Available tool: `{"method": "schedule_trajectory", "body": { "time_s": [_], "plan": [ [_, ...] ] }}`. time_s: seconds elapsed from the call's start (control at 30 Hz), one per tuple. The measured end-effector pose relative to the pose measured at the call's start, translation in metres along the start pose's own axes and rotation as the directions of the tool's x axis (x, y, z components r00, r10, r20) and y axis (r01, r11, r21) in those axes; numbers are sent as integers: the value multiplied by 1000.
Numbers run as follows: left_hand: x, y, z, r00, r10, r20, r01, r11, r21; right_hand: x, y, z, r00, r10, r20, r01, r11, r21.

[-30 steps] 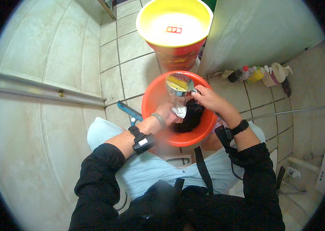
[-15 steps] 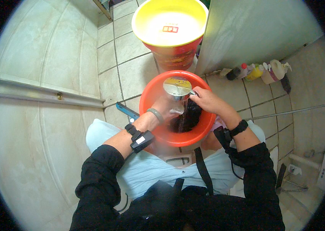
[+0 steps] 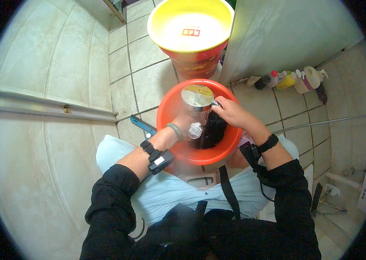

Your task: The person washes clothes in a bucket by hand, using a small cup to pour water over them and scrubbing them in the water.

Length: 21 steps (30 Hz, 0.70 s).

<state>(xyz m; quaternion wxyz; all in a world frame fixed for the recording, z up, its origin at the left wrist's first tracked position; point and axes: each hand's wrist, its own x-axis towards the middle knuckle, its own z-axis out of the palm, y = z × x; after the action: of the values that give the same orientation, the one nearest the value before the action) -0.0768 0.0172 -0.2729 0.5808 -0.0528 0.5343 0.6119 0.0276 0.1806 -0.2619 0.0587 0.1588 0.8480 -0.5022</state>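
Here right hand point(image 3: 230, 113) gripped a metal cup point(image 3: 197, 96) over dark cloth point(image 3: 212, 130) in orange basin point(image 3: 178, 108); left hand point(image 3: 187, 125) closed on the cloth.

Bright, perhaps overhead light; fisheye-warped edges

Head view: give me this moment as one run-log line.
left hand: in orange basin, on dark hair | right hand: holds metal cup over basin | yellow bucket: beyond basin | bottles: along wall
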Motion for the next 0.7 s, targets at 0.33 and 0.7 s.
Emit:
{"method": "schedule_trajectory", "body": {
  "time_s": [0.33, 0.7],
  "plan": [
    [-19, 19, 24, 1000, 27, -16, -22, 974, 227, 2, 19, 0, 998, -10, -67, 5, 997, -76],
    [-76, 83, 21, 918, 155, 365, -163, 987, -10, 13, 23, -16, 969, -188, -158, 215, 959, 182]
  ]
}}
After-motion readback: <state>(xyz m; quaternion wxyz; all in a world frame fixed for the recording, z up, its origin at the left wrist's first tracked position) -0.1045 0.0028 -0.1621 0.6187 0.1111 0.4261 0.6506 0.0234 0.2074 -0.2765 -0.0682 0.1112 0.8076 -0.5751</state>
